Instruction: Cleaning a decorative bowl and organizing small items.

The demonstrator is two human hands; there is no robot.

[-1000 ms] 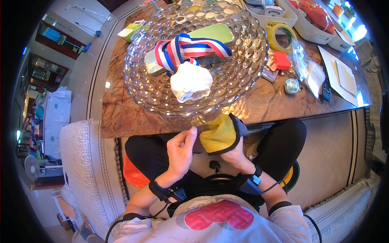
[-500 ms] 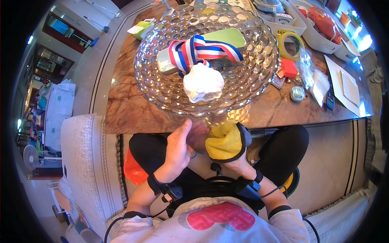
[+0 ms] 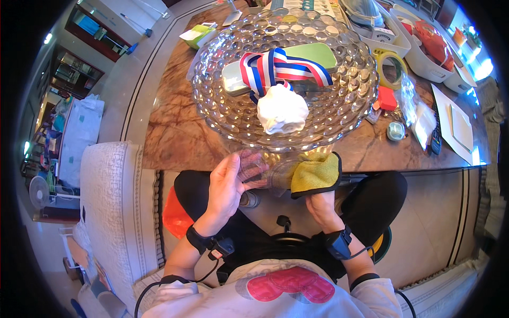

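Below the table's near edge, my left hand is closed around a clear, see-through object; some of its fingers show through it, and its exact kind is hard to make out. My right hand grips a yellow cleaning cloth with a dark border, which covers most of its fingers. The cloth touches the right side of the clear object. Just beyond both hands stands a large bumpy glass fruit bowl. Inside it lie a white crumpled bundle, a red, white and blue striped ribbon and a light green case.
On the marbled table, right of the bowl, are a roll of yellow tape, a red small box, plastic bags, a dark remote and white bins. A pale sofa is at left.
My right hand and the cloth have moved right and turned. My left hand has shifted slightly left, and more of the clear object shows between them. The whole view has shifted slightly.
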